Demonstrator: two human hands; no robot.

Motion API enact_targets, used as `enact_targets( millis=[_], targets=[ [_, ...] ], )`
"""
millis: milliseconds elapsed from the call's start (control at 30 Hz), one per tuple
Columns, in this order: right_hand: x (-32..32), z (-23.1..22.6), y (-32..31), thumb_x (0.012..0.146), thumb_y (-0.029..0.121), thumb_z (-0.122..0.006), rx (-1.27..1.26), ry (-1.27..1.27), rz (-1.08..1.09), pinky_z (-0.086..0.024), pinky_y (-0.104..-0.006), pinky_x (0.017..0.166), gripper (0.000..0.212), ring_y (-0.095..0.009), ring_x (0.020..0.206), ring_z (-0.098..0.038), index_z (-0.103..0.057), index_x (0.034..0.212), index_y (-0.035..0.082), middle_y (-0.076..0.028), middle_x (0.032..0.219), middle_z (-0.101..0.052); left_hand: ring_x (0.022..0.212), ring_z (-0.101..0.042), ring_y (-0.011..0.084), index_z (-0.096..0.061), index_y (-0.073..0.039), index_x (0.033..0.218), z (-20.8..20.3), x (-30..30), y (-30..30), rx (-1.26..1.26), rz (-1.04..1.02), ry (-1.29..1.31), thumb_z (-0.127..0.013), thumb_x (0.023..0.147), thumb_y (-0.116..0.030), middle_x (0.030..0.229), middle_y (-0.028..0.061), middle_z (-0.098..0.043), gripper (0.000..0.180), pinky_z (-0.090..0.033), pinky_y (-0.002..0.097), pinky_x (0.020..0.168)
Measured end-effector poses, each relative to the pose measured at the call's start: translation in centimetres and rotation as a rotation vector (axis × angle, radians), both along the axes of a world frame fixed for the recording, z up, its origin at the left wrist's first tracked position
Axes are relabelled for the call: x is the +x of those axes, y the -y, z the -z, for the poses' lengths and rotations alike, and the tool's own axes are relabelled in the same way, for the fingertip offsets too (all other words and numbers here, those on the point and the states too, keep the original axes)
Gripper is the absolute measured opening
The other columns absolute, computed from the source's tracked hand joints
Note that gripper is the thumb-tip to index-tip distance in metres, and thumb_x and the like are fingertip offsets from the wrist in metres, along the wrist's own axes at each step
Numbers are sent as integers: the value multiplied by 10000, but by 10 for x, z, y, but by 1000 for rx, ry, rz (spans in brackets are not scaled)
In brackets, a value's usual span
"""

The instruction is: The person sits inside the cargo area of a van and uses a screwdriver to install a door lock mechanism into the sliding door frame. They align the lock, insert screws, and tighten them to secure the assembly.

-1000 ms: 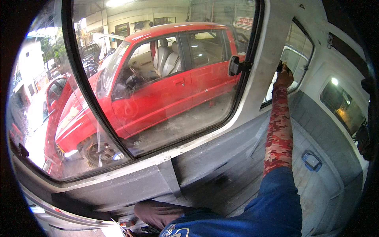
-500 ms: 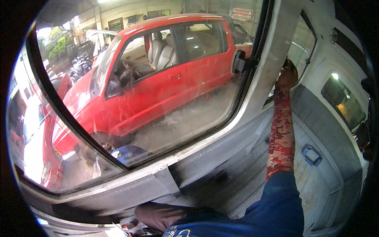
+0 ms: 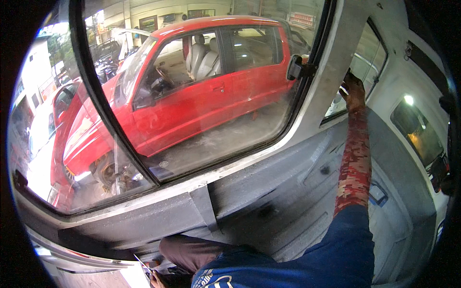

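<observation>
My right arm, in a red camouflage sleeve, reaches out to the rear side window (image 3: 369, 55) of the white van interior. There my right hand (image 3: 354, 91) is closed at the pillar (image 3: 331, 67) beside the glass. A small pale bit shows between its fingers, too little to name. Low in the picture, my left hand (image 3: 156, 279) is closed near my bent knee (image 3: 189, 254). A thin, pale, pointed strip (image 3: 140, 262) sticks up out of its fingers; its exact kind I cannot make out.
A large sliding window (image 3: 230, 115) fills the left, with a black latch (image 3: 300, 68) on its frame. Outside stands a red car (image 3: 192, 105). A blue-rimmed rectangular thing (image 3: 378, 193) lies on the grey ribbed floor (image 3: 307, 211). Another window (image 3: 418, 127) is at the right.
My view has shifted, so the window frame sits further right. My right hand stays by the rear window, its fingers showing more. My left hand and the thin strip have come into view below.
</observation>
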State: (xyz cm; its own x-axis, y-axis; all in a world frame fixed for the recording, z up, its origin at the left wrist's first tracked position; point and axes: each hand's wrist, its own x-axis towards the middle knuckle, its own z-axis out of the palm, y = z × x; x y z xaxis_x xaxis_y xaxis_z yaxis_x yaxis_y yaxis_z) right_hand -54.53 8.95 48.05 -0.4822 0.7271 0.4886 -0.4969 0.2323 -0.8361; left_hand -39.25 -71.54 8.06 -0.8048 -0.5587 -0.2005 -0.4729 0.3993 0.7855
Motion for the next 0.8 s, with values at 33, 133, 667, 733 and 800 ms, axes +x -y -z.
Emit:
enact_targets(
  millis=[33,133,667,733,800],
  targets=[
    [1,0,-4,885,364,-778,35,52,41,-462,-460,972,569,-218,1144,-589,-557,1345,114,-33,1207,-662,1238,-517,341,-537,0,1365,3,4,3,4,-2,-2,-472,1003,-597,1333,252,-538,700,-402,387,1035],
    [4,7,-27,900,402,-750,115,133,84,-452,-462,1015,652,-247,1168,-588,-508,1434,117,-63,1298,-628,1303,-522,362,-523,1,1418,21,11,12,19,13,-10,-462,1002,-608,1403,274,-537,740,-402,393,1084],
    [-50,-24,8,983,740,-321,512,12,508,-399,-422,1105,918,-347,1278,-540,-487,1462,-25,-205,1417,-558,652,-391,65,-561,-51,809,56,20,21,320,-146,-309,-557,1046,-374,717,-62,-462,400,-335,268,569],
    [-56,-23,-17,961,785,-289,340,64,509,-417,-423,1089,974,-359,1260,-552,-510,1435,-36,-212,1400,-570,655,-398,68,-573,-41,822,53,16,20,315,-159,-324,-557,1046,-372,722,-57,-470,400,-340,267,573],
    [-57,-23,-55,982,729,-332,402,258,646,-444,-441,1070,905,-397,1242,-570,-405,1489,-17,-239,1400,-564,670,-412,69,-593,-21,845,56,14,23,270,-132,-345,-557,1046,-363,728,-49,-482,398,-354,266,586]
  ],
)
